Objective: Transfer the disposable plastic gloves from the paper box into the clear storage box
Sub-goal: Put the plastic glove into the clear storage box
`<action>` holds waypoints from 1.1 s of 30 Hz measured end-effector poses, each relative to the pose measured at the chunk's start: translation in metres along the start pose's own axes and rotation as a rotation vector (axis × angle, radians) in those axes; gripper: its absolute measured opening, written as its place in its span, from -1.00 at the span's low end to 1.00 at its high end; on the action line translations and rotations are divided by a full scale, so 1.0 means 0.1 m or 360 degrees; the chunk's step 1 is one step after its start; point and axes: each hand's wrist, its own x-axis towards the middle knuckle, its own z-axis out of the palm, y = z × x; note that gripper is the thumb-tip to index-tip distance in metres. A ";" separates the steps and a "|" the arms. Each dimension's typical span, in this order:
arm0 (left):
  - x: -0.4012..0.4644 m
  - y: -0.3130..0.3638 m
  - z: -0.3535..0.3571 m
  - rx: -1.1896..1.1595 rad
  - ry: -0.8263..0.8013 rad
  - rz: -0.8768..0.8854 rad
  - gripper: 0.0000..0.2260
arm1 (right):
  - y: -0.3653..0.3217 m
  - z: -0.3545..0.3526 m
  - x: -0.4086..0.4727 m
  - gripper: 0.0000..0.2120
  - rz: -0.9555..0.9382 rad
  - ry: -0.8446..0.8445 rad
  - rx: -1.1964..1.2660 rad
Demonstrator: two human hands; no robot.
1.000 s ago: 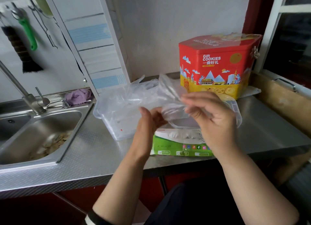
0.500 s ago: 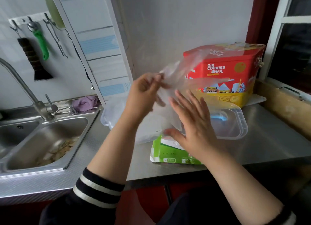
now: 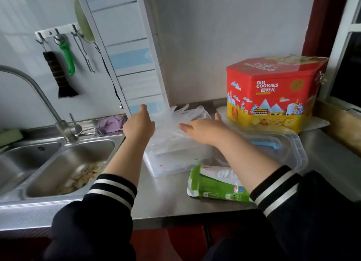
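Storage box [image 3: 172, 163] sits mid-bench [image 3: 168, 198]; gloves [image 3: 181, 118] heaped in it, spilling over its far rim. Left hand [image 3: 139, 124] at the box's 10 o'clock corner, right hand [image 3: 203, 129] at its 2 o'clock, both on the gloves. Paper box [image 3: 213, 184] lies on the bench at 5 o'clock of the storage box, just beside it. Lid [image 3: 281, 149] at 3 o'clock, partly under the right forearm. Cookie tin [image 3: 273, 93] at 1 o'clock, against the wall. Sink [image 3: 58, 163] at 9 o'clock, tap [image 3: 39, 96] behind it.
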 end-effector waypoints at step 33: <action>-1.73 0.63 1.04 -0.0828 -0.0104 0.0919 -0.27 | 0.76 1.01 -1.03 -0.83 0.0249 0.0683 0.1369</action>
